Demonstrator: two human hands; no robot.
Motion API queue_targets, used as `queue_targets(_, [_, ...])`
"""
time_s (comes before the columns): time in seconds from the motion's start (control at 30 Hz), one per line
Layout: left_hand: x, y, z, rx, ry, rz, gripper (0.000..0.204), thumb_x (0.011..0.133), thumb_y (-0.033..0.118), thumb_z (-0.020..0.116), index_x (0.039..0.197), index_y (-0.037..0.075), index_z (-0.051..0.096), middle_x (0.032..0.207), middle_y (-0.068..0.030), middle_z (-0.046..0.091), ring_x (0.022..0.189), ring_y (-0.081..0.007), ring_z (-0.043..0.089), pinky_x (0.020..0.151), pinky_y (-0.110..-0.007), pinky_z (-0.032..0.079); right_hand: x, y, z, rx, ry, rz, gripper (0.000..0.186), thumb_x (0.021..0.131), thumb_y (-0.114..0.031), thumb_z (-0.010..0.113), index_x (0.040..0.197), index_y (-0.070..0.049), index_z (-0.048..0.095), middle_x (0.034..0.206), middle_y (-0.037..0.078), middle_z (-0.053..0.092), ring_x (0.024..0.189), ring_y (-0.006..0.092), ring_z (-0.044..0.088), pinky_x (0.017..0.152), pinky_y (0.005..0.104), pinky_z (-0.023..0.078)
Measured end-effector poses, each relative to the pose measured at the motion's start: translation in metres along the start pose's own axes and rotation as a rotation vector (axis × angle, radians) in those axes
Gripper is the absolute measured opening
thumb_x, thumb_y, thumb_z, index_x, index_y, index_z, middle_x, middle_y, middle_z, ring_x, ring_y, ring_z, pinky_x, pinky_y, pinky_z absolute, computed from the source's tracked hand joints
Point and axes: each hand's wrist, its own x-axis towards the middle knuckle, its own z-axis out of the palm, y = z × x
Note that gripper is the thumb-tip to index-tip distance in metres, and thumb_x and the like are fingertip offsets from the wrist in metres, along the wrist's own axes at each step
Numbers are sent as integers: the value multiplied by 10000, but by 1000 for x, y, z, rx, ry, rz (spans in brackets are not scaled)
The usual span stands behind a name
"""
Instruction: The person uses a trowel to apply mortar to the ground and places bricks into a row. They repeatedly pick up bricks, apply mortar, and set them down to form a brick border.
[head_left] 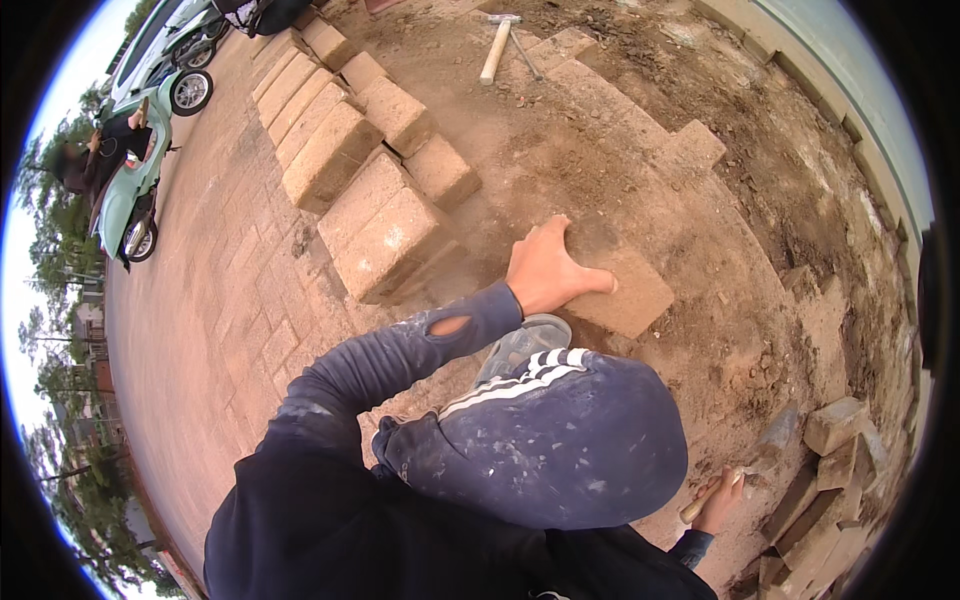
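Note:
My left hand [545, 268] reaches out in front of my bent knee and grips the left side of a tan paving brick [637, 297] lying on the dirt. The thumb rests on the top edge, and the other fingers are partly hidden on the far side. Down at the lower right, my right hand [718, 502] is closed round the wooden handle of a trowel [778, 432]. The trowel's grey blade points away from me, close to the ground beside a brick pile.
Stacked paving bricks [330, 150] stand at the upper left. A hammer [496, 50] lies at the far edge of the sand. More bricks [835, 470] are heaped at the right, near a low kerb [830, 105]. A person sits on a green scooter [128, 190] at the far left.

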Motion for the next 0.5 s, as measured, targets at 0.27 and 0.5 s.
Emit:
queue_targets(0.27, [-41,-98,-171,-688,541,-357,632,732,246,823,1201,-97,574,1060,-175,671,932,-244,694,782,-358,568,24,-49,50,5,-117,-6,178,995,-265,557,1030,-111,476,645,23,488,407,134,481,347,279,392])
queue_targets(0.5, [-65,-223,-223,545,930,-447,835,860,549,713,1335,-106,510,1288,-291,548,1235,-366,537,1028,-474,429,48,-63,91,33,-245,18,149,992,-232,553,1017,-112,468,624,29,479,387,140,472,340,276,380])
